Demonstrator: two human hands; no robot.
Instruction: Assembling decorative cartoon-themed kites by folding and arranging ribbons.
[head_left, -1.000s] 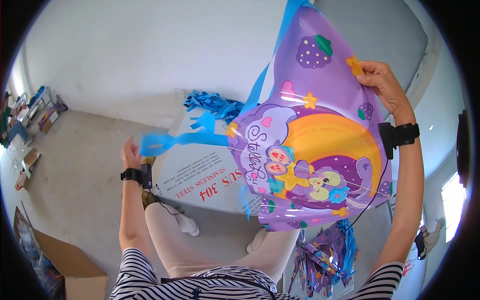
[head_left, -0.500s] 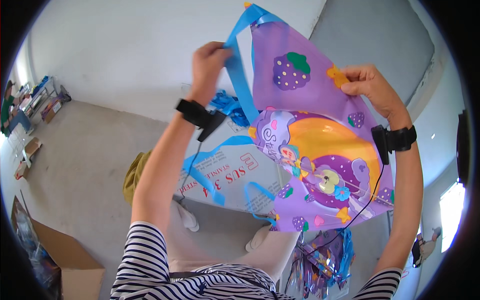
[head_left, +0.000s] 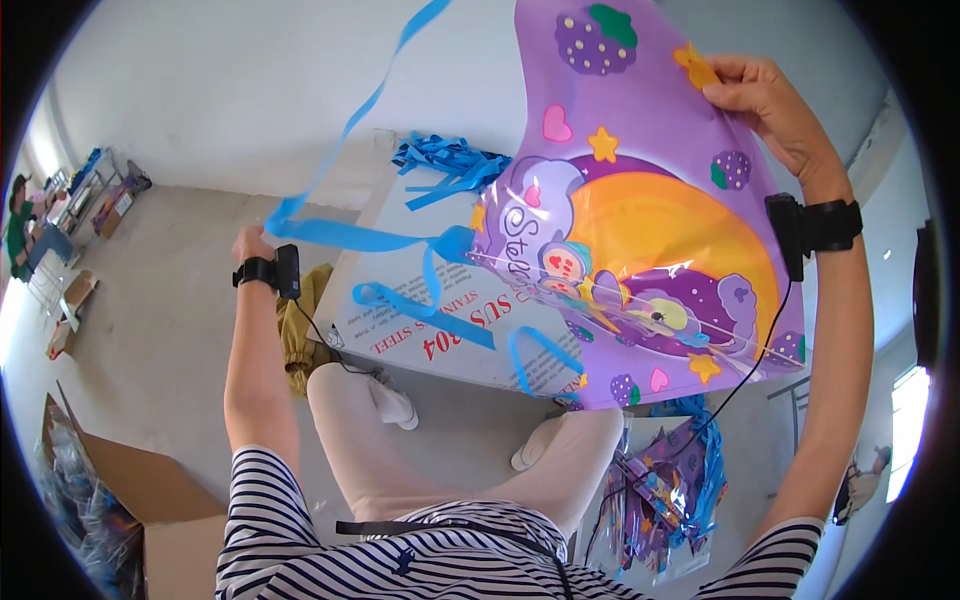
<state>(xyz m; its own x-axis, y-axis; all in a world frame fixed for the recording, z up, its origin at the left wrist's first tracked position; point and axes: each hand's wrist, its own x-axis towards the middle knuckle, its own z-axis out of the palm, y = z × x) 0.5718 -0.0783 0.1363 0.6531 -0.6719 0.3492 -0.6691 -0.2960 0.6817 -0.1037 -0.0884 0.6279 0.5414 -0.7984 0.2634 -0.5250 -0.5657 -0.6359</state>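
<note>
A purple plastic sheet (head_left: 690, 120), shaped like an apron and printed with berries, stars and a yellow crescent, hangs on my right side. My right hand (head_left: 770, 110) is closed on its upper right edge, thumb and fingers pinching near an orange star. Far to the left, my left hand (head_left: 252, 246) is closed at a long blue ribbon (head_left: 350, 234). From there one stretch of ribbon rises past the top of the view, and another runs to the sheet's left side. The fingertips are partly hidden. More blue ribbon lies loose below the sheet.
A white box (head_left: 400, 310) with red print stands before me, a pile of blue ribbons (head_left: 450, 165) on its far end. Packed purple pieces (head_left: 665, 490) lie at lower right. An open carton (head_left: 130, 480) sits lower left, an olive cloth (head_left: 300, 345) beside the white box. Two people are far off.
My left hand has swung down and left, drawing the blue ribbon out long. My right hand has risen slightly with the sheet, whose top now leaves the view.
</note>
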